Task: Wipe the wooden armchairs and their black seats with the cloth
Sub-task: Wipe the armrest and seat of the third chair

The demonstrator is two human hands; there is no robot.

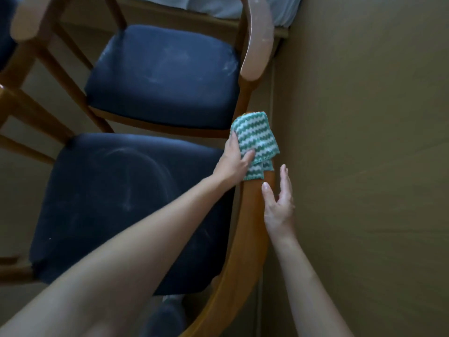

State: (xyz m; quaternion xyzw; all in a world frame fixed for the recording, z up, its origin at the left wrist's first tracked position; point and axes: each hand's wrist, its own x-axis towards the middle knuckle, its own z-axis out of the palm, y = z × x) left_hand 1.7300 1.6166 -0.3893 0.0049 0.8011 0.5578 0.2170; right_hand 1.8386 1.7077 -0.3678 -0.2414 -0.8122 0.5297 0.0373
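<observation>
A green-and-white zigzag cloth (257, 139) lies folded over the front end of the near armchair's right wooden armrest (250, 227). My left hand (234, 160) grips the cloth, thumb on top of it. My right hand (279, 203) rests on the armrest just behind the cloth, fingers straight. The near chair's dark seat (121, 207) shows pale dusty streaks. Beyond it stands a second armchair with a dusty dark seat (165, 76) and a pale, dusty wooden armrest (257, 45).
A beige wall (364, 142) runs close along the right side of both chairs. Wooden rails of the chairs (36, 113) cross at the left. A pale fabric edge (218, 6) shows at the top. Brown floor (14, 181) lies at the left.
</observation>
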